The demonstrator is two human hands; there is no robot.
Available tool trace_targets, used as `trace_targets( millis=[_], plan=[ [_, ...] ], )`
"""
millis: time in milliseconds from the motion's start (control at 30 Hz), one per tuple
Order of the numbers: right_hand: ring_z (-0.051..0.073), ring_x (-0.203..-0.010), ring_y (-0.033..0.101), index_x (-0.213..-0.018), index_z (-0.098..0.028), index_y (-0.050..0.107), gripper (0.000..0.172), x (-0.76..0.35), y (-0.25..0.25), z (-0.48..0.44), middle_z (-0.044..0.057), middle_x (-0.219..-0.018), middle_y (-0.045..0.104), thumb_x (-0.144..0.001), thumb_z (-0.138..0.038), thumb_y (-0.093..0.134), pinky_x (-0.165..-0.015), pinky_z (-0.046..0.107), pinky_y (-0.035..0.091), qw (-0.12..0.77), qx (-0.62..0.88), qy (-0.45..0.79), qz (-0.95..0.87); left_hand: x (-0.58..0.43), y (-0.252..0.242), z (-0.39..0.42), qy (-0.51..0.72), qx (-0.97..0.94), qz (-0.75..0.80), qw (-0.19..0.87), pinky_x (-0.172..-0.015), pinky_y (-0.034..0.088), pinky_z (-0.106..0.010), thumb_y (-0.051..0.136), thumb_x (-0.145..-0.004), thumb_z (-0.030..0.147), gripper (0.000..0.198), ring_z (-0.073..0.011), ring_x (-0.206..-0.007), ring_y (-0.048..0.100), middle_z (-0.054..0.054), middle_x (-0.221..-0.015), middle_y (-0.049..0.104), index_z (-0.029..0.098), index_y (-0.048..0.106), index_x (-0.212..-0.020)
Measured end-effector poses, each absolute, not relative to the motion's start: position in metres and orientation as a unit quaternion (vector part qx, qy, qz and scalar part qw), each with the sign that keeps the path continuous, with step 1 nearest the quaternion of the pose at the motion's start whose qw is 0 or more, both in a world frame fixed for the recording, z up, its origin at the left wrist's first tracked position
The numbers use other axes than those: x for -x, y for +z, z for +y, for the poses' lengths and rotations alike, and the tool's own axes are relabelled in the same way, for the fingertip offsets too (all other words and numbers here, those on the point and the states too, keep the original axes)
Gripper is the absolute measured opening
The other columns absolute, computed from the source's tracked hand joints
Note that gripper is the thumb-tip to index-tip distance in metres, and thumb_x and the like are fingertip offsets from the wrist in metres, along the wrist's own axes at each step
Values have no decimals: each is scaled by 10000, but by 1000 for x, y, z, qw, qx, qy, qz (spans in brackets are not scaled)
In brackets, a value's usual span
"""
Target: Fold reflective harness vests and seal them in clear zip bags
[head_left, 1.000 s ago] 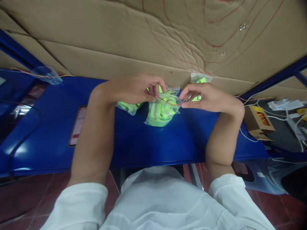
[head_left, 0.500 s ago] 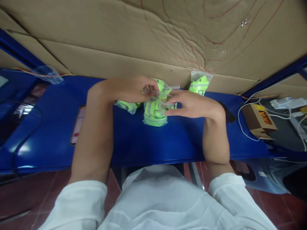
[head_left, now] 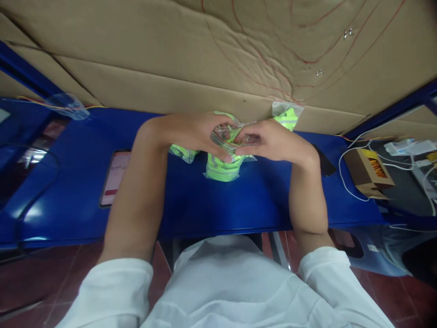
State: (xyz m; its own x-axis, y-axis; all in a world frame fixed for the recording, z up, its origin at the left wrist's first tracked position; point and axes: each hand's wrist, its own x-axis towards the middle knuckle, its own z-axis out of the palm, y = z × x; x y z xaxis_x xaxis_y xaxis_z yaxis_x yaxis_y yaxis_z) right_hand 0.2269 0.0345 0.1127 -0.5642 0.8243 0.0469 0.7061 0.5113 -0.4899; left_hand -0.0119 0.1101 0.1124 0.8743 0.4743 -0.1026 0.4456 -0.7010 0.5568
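A clear plastic bag (head_left: 223, 171) stands on the blue table, with folded neon yellow-green fabric and grey reflective bands inside it. It looks like a safety vest. My left hand (head_left: 205, 133) grips the left side of the bag's mouth, thumb in front and fingers behind. On the opposite side, my right hand (head_left: 268, 140) has its fingers curled at the mouth's rim, where a red line shows. Between my hands the mouth gapes. Another bagged neon bundle (head_left: 184, 152) lies partly hidden behind my left hand. One more bagged bundle (head_left: 288, 117) leans on the cardboard behind my right hand.
A phone with a lit screen (head_left: 114, 180) lies left of my left forearm. A dark flat object (head_left: 323, 160) rests beside my right wrist. Farther right are a brown carton (head_left: 370, 171) and white cables. A clear plastic cup (head_left: 73, 107) lies at the back left.
My left hand has moved right, its thumb coming down over the bag's front. The right fingers have curled in, and the mouth of the bag looks rounder and wider.
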Motion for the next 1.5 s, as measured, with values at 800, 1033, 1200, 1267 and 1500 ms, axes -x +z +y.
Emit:
trace_targets(
  millis=[800,1033,1200,1267,1500],
  plan=[
    [111,-653,545,-930,-180,689,340,-256,113,40,-13,-749,673,-983,-515,668,-622,257,400,131,439,269,-847,11,102,122,36,-914,180,361,-779,443,-227,666,-932,551,396,-152,-844,577,-18,-952,711,166,691,-1026],
    [112,-675,565,-958,-167,687,245,-244,114,37,5,-786,696,-980,-411,684,-634,252,410,151,435,266,-847,16,99,125,19,-887,235,397,-822,451,-229,704,-888,368,359,-129,-834,563,-31,-895,711,53,705,-1061],
    [101,-636,547,-863,-169,665,178,-241,110,40,-19,-718,670,-911,-334,710,-623,253,401,162,444,266,-840,17,104,118,40,-909,230,346,-775,430,-195,729,-896,344,330,-120,-828,580,-16,-966,724,96,711,-1112],
    [94,-622,525,-815,-171,641,169,-239,109,41,-31,-690,647,-887,-308,711,-620,252,389,167,445,259,-841,18,107,114,56,-920,230,313,-798,425,-192,767,-887,390,396,-122,-872,596,-9,-1049,728,115,708,-1166],
    [111,-648,572,-849,-157,706,176,-237,116,37,-8,-723,685,-883,-329,701,-629,259,420,158,458,271,-832,13,107,112,75,-917,214,327,-823,411,-160,712,-949,416,424,-97,-882,598,-10,-1030,754,67,717,-1191]
  ],
)
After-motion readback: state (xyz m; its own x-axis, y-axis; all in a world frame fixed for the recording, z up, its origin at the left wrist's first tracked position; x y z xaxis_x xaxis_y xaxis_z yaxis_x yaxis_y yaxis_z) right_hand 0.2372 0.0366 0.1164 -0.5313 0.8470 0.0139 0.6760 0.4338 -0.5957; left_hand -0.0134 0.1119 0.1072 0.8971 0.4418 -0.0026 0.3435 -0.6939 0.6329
